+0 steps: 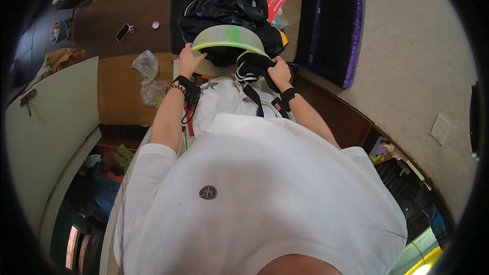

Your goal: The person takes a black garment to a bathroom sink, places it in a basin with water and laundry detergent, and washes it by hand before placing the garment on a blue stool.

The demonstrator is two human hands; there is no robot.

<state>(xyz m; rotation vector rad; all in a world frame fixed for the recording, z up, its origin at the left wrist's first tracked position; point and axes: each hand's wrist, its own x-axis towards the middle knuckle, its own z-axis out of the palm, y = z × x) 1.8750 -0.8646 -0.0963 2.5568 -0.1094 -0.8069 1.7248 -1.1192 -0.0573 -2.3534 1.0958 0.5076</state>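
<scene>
basin [227, 35]: rim in left hand [190, 62] | black cloth [256, 63]: in right hand [279, 74]

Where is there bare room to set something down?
Free: the dark-brown flat surface left of the black-screened phone; the tan wooden surface left of the crumpled clear plastic bags. Crowded: around the translucent green plastic basin, with shiny black fabric heaped beyond.

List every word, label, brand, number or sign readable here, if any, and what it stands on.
None can be read.
Red sheet near the top: pale print, too small.
Round dark emblem on the white shirt: too small.
Small red patch near the right wrist's black band: blurred.
</scene>
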